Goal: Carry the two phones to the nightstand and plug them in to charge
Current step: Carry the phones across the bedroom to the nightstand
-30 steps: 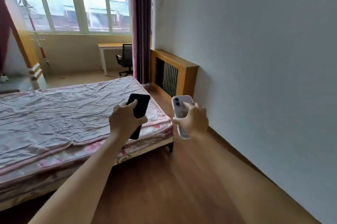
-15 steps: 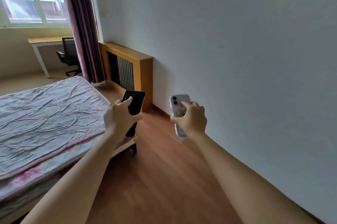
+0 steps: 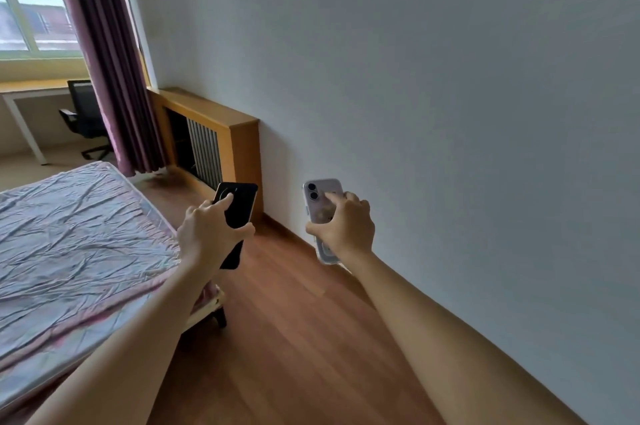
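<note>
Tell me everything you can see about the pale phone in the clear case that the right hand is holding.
The pale lilac phone in a clear glossy case is held upright, tilted slightly, in mid-air over the wooden floor near the grey wall. Its back faces the camera, with two round dark lenses stacked at the upper left. The right hand grips its middle, fingers across the back, thumb on the left edge; the lower end shows below the hand. No cable is visible on it.

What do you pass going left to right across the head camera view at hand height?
Bed → left hand → black phone → light phone → right hand → wall.
</note>
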`<action>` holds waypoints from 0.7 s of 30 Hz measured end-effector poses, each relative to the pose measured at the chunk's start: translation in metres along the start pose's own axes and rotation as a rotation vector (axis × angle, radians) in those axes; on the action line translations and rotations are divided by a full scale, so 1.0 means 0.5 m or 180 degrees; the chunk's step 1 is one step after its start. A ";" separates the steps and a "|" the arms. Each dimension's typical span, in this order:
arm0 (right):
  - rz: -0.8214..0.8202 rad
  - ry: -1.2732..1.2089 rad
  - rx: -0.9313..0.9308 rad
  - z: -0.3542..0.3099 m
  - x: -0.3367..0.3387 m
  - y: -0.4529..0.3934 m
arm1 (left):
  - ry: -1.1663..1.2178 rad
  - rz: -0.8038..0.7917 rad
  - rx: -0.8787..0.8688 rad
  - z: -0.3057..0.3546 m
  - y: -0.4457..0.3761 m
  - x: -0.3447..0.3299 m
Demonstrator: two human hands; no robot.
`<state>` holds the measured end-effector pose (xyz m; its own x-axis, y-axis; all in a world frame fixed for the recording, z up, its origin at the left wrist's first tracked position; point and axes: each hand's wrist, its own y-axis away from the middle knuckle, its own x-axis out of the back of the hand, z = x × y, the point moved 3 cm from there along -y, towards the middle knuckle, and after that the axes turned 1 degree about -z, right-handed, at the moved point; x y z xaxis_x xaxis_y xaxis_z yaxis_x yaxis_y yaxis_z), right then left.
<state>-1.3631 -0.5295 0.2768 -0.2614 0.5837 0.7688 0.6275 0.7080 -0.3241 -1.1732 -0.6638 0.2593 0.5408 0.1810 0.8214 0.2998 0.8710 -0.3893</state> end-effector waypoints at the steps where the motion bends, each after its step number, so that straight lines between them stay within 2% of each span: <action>1: -0.0009 0.0005 0.0023 0.008 0.002 -0.018 | -0.0024 0.0002 0.0002 0.011 -0.012 -0.006; 10: -0.0087 -0.0177 0.0313 0.107 -0.009 -0.228 | -0.0161 0.0291 0.0057 0.117 -0.148 -0.106; 21: -0.0288 -0.0244 0.0962 0.192 -0.052 -0.537 | -0.0253 0.0573 0.0571 0.244 -0.294 -0.237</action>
<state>-1.5952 -0.6968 0.2909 -0.3680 0.5330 0.7619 0.3560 0.8377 -0.4142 -1.3774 -0.7575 0.2700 0.5073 0.3694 0.7785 0.0564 0.8873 -0.4578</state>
